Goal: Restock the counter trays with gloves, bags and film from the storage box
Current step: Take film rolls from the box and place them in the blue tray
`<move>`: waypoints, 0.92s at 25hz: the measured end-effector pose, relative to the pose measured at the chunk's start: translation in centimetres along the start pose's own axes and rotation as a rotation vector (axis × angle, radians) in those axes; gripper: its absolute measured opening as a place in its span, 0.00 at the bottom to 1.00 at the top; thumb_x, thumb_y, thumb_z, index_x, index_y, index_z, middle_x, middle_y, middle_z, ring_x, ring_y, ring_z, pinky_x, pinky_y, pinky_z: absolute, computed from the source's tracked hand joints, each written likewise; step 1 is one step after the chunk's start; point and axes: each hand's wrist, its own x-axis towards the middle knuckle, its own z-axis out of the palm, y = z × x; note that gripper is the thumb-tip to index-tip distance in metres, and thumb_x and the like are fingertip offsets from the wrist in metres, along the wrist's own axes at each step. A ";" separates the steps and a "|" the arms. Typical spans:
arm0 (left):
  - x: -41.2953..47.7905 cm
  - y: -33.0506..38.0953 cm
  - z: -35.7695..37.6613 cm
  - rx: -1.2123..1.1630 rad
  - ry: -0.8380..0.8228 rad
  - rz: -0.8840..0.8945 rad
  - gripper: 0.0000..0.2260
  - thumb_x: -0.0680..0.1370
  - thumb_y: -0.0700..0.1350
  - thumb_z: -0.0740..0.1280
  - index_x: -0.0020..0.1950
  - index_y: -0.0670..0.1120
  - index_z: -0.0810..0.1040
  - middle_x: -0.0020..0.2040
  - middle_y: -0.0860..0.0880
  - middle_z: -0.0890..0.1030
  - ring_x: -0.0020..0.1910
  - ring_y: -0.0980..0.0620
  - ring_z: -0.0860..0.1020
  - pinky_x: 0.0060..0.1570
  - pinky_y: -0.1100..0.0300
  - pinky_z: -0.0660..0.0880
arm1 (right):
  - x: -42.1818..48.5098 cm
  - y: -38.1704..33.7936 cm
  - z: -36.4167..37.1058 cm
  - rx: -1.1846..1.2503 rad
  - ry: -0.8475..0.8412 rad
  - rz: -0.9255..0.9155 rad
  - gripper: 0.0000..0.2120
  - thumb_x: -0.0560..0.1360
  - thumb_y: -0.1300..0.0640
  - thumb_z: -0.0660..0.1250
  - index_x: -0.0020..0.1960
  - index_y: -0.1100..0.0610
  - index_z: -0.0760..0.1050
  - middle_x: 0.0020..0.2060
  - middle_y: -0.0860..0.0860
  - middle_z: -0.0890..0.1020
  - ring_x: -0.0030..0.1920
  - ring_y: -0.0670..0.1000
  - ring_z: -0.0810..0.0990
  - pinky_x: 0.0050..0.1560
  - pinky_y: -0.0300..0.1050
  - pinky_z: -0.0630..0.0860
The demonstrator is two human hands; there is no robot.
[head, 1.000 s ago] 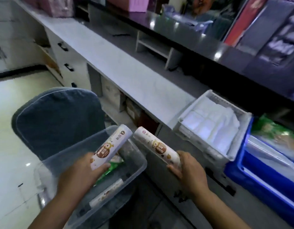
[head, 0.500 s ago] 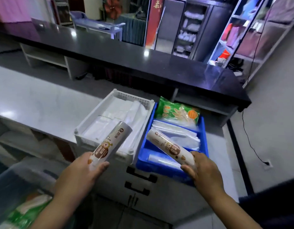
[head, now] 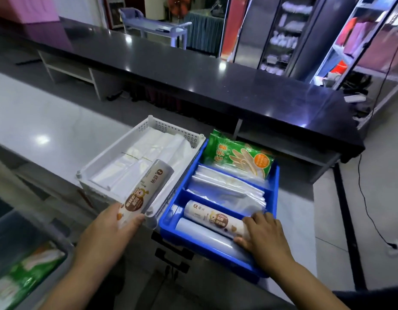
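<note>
As left hand, right hand each grip one — rolls look white, brown-labelled.

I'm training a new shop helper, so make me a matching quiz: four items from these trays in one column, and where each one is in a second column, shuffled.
Items:
1. glove packet
2. white bags
3. left roll, in the left hand
4. right roll, in the right hand

Places:
A. front compartment of the blue tray
B. held over the near edge of the white tray
C. back compartment of the blue tray
D. lying inside the white tray

Pairs: 1-C, 2-D, 3-B, 4-A.
</note>
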 end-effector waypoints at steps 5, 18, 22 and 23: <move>0.4 1.1 1.1 0.000 -0.027 -0.015 0.11 0.73 0.59 0.65 0.51 0.56 0.70 0.45 0.54 0.74 0.39 0.55 0.72 0.30 0.62 0.63 | 0.7 -0.2 0.1 0.091 0.003 0.005 0.18 0.72 0.39 0.59 0.58 0.47 0.68 0.58 0.47 0.75 0.58 0.51 0.71 0.57 0.47 0.65; 3.1 8.2 4.0 -0.177 -0.305 0.323 0.15 0.74 0.52 0.64 0.59 0.51 0.69 0.51 0.52 0.73 0.47 0.55 0.73 0.42 0.62 0.70 | 3.6 -7.8 -6.0 1.316 0.036 0.238 0.13 0.73 0.55 0.69 0.57 0.54 0.77 0.48 0.46 0.83 0.49 0.45 0.82 0.47 0.44 0.82; 3.7 9.6 4.5 -0.254 -0.480 0.447 0.12 0.73 0.57 0.62 0.55 0.57 0.70 0.47 0.54 0.78 0.41 0.57 0.77 0.41 0.59 0.75 | 4.9 -8.8 -7.4 1.727 0.082 0.412 0.07 0.72 0.59 0.70 0.49 0.53 0.76 0.44 0.49 0.85 0.45 0.45 0.84 0.39 0.36 0.80; 4.0 9.5 4.5 -0.241 -0.540 0.472 0.12 0.74 0.60 0.60 0.55 0.58 0.72 0.46 0.54 0.79 0.41 0.58 0.78 0.40 0.59 0.75 | 4.7 -8.3 -7.5 1.724 0.125 0.444 0.08 0.71 0.58 0.70 0.49 0.52 0.76 0.44 0.48 0.85 0.45 0.44 0.84 0.39 0.36 0.80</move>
